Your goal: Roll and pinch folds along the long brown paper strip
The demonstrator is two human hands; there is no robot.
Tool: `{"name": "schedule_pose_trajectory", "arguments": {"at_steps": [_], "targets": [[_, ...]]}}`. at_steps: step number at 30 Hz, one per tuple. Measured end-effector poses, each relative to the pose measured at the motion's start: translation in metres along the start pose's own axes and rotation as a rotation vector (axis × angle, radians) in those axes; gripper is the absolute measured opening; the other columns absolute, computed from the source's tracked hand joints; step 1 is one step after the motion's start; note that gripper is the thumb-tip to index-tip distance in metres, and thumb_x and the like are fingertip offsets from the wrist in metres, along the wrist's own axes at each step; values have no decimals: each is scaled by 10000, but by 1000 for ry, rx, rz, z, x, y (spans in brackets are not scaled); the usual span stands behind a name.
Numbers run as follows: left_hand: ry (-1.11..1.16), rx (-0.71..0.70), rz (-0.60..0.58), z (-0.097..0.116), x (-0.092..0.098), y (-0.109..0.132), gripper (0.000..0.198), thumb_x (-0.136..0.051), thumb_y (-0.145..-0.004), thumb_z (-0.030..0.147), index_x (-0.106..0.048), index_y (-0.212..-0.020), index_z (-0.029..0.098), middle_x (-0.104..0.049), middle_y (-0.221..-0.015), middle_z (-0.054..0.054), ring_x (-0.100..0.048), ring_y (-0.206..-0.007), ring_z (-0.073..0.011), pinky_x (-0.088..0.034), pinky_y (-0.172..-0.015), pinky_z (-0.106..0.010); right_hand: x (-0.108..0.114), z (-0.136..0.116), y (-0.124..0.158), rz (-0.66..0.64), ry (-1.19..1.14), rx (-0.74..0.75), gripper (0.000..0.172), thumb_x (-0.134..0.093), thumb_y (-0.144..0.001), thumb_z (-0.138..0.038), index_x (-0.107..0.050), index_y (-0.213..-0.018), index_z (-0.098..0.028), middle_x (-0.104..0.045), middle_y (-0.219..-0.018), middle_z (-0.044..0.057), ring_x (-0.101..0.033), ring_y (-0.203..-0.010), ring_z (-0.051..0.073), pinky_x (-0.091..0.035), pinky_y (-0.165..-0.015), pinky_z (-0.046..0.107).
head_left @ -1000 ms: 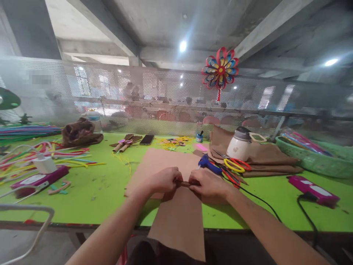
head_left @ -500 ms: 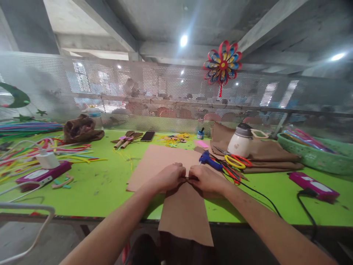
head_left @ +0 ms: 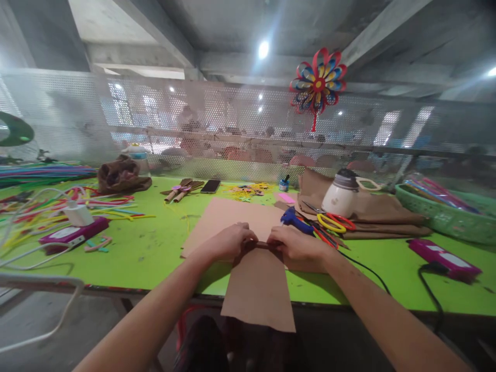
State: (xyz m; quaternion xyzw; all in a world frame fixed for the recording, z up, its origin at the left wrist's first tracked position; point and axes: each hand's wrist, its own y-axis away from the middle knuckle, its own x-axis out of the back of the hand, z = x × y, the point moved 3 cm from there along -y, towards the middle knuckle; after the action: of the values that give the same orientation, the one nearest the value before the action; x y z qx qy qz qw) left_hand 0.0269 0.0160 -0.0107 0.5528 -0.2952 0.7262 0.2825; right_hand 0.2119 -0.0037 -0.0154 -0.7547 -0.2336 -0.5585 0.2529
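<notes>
A strip of brown paper [head_left: 259, 289] hangs over the table's front edge, its far end gathered into a narrow fold or roll. My left hand [head_left: 234, 242] pinches the left end of that fold, fingers closed. At the right end, my right hand [head_left: 296, 244] grips it the same way, a short gap of folded paper showing between the hands. Beneath and beyond them lies a larger brown sheet [head_left: 225, 217], flat on the green table [head_left: 147, 258]. A blue glue gun [head_left: 296, 221] rests just past my right hand.
Right of the glue gun are scissors with yellow and red handles [head_left: 332, 223], a white bottle [head_left: 341, 196] and folded brown material [head_left: 383, 212]. A green basket [head_left: 445, 217] and purple power strip [head_left: 444, 259] stand farther right. Another power strip [head_left: 73, 233] and colourful stems [head_left: 116, 206] lie left.
My hands have moved slightly apart along the fold, so more of its middle shows. The hanging end of the strip sits a little higher. The view has shifted slightly.
</notes>
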Motion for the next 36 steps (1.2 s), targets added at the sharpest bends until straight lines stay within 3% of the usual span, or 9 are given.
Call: {"name": "schedule_pose_trajectory", "arguments": {"at_steps": [6, 10, 17, 21, 24, 29, 36], "targets": [[-39, 2, 0, 3, 1, 6, 417, -479, -733, 79, -659, -1060, 264, -547, -848, -71, -502, -841, -208, -360, -699, -280, -1, 5, 0, 3, 40, 61, 208, -522, -768, -113, -645, -917, -189, -624, -899, 48, -528, -822, 162, -352, -725, 245], [-66, 22, 40, 4, -1, 6, 395, -472, -758, 115, -645, -1077, 270, -541, -853, -69, -498, -842, -205, -369, -689, -274, 1, 1, 1, 42, 45, 71, 148, -503, -816, -184, -641, -871, -186, -614, -875, 44, -527, -792, 153, -339, -689, 242], [-171, 66, 146, 10, -2, -3, 254, -490, -822, 278, -643, -1006, 193, -580, -863, -73, -514, -829, -210, -386, -735, -308, -3, -11, -2, 142, 145, 6, 181, -484, -865, -236, -639, -825, -152, -606, -842, 62, -526, -755, 153, -300, -642, 265], [-224, 4, 180, 6, -10, -8, 264, -515, -845, 393, -655, -828, 171, -577, -818, -70, -513, -820, -207, -387, -702, -295, -6, -12, -3, 157, 198, -5, 223, -445, -887, -226, -636, -798, -151, -603, -830, 67, -527, -754, 159, -288, -642, 276], [-249, -41, 197, 3, -16, -9, 206, -576, -814, 370, -638, -813, 173, -573, -827, -58, -510, -833, -201, -384, -709, -289, -9, -12, -4, 156, 208, -1, 219, -447, -890, -237, -624, -792, -151, -602, -828, 60, -528, -757, 159, -285, -639, 279], [-276, -16, 223, 4, -23, -11, 188, -512, -858, 304, -609, -781, 163, -568, -813, -56, -505, -812, -194, -380, -709, -296, -13, -10, -8, 159, 234, -35, 234, -472, -888, -305, -608, -788, -143, -607, -833, 65, -531, -760, 167, -286, -643, 283], [-224, 1, 218, 7, -21, -7, 201, -460, -878, 292, -581, -790, 157, -551, -837, -65, -488, -804, -194, -378, -702, -295, -16, -7, -11, 163, 188, -41, 192, -456, -878, -265, -573, -782, -147, -602, -815, 61, -515, -718, 157, -267, -599, 273]]}}
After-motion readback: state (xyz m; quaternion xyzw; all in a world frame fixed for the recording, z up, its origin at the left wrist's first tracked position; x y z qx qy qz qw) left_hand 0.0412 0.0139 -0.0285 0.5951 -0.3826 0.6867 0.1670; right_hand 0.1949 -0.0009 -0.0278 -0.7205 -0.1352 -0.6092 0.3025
